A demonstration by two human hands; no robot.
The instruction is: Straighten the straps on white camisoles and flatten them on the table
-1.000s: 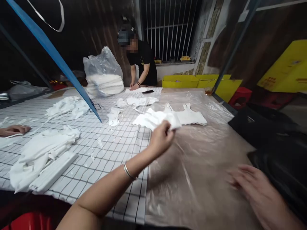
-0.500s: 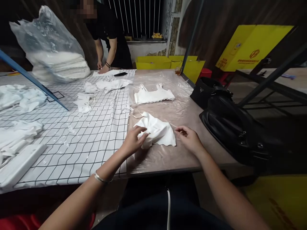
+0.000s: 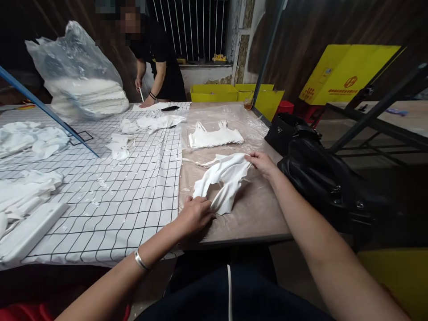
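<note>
Between my hands a white strappy garment (image 3: 230, 171) is stretched at a slant over the plastic-covered part of the table (image 3: 254, 209). My left hand (image 3: 197, 215) is closed on its near left edge, the fingertips partly hidden. At the upper right, my right hand (image 3: 262, 163) pinches the opposite edge between thumb and fingers. A thin strap trails from the garment to the left. Just beyond lies a second white garment, a strappy crop top (image 3: 216, 137), spread flat with its straps pointing away from me.
Black bags (image 3: 321, 174) stand along the table's right side. White garments (image 3: 30, 138) lie on the checked cloth (image 3: 133, 200) at left, near a blue bar (image 3: 50, 111). A clear bag (image 3: 87, 84) of white stacks is behind. A co-worker (image 3: 157, 58) bends over the far edge.
Both hands have closed on the white garment, and its right side has been lifted and drawn away from me. The co-worker now holds a thin white stick-like thing.
</note>
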